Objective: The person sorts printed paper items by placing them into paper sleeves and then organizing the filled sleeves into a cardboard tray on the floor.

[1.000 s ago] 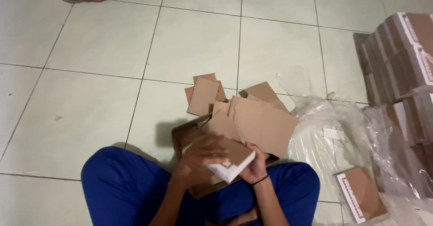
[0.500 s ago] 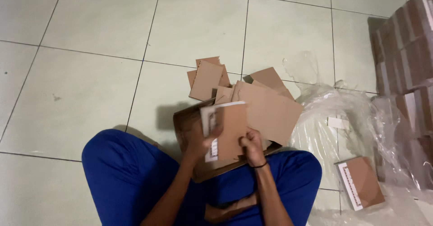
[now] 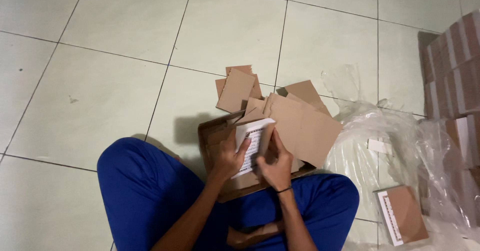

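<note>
The left hand [image 3: 229, 157] and right hand [image 3: 274, 166] are both clamped on one small flat box with a white printed label [image 3: 254, 140], held over the lap; the hands hide its lower part. Just beyond it lies one open cardboard tray [image 3: 210, 136] and a loose heap of brown cardboard pieces [image 3: 295, 121], overlapping too much to count. To the right, crumpled clear plastic [image 3: 380, 136] blurs stacked boxes [image 3: 452, 66] cut off by the edge, and one labelled box [image 3: 402, 213] lies near.
</note>
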